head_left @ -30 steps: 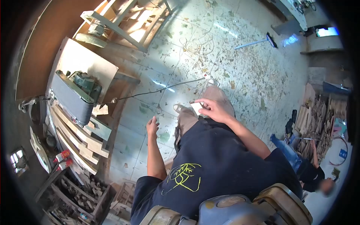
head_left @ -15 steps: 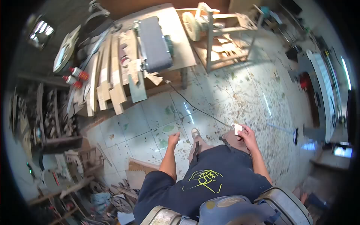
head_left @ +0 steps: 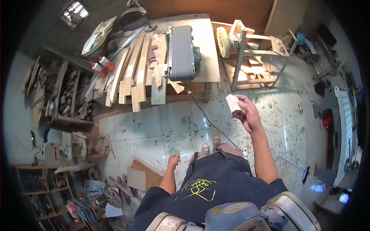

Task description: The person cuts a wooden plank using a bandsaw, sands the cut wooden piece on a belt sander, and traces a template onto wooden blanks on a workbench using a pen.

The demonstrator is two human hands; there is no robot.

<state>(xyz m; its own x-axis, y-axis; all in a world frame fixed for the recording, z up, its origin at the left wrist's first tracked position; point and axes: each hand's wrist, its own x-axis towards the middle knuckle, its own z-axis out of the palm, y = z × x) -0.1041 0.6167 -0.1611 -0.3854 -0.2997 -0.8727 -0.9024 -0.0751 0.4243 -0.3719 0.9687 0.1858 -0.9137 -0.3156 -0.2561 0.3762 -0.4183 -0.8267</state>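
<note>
My right hand (head_left: 248,114) is raised in front of me, closed on a small pale wood block (head_left: 232,103). The fingers and thumb grip the block by its right side, and its light face is turned up. My left hand (head_left: 174,159) hangs low beside my body with its fingers curled in, and nothing shows in it. Ahead, on the workbench (head_left: 211,46), stands a belt sander (head_left: 181,54) with a dark grey belt. Neither hand touches the bench or the sander.
Several wood strips (head_left: 131,73) and red-and-white glue bottles (head_left: 106,62) lie left of the sander. A black cable (head_left: 204,115) crosses the tiled floor. A wooden frame with a wheel (head_left: 223,41) stands at right. Scrap wood racks (head_left: 73,88) line the left, and a broom (head_left: 305,174) lies at right.
My right hand has risen and reached forward with the wood block, from beside my thigh to out over the floor. My view has shifted, and the left hand still hangs low.
</note>
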